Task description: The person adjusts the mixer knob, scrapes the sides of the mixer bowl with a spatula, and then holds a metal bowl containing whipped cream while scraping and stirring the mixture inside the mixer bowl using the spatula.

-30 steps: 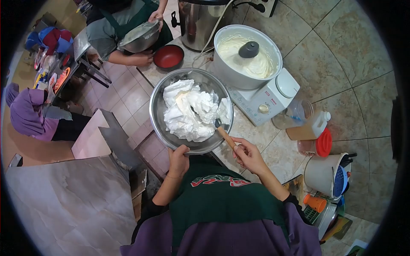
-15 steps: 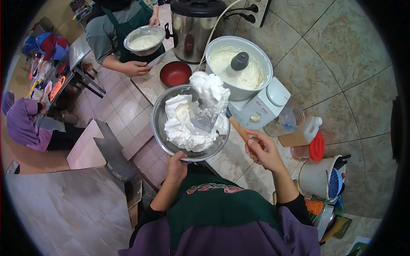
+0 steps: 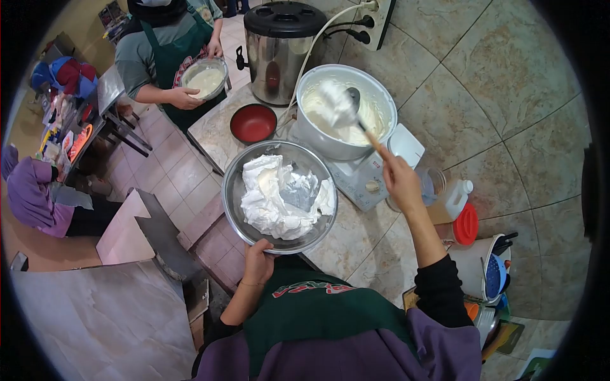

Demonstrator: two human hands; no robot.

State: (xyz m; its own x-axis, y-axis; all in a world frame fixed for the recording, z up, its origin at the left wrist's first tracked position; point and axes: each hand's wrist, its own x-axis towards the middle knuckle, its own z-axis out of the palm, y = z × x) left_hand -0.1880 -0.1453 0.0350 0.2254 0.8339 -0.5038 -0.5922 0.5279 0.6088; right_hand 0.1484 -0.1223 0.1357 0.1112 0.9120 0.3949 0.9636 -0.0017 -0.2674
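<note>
Right hand (image 3: 402, 181): grip closed round wooden handle (image 3: 372, 138), cream lump (image 3: 335, 106) at its far end, over mixer bowl (image 3: 323, 143). Left hand (image 3: 257, 264): grip clamped on near rim of metal bowl (image 3: 232, 213), white cream (image 3: 270, 213) inside. Beyond, red bowl (image 3: 253, 124) on tabletop (image 3: 352, 251).

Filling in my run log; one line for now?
left hand: grips metal bowl | right hand: holds spatula, cream-laden, over mixer bowl

Single head-worn camera, wide round-edged view, facing forward and down, close above steel bowl (image 3: 326, 223)
</note>
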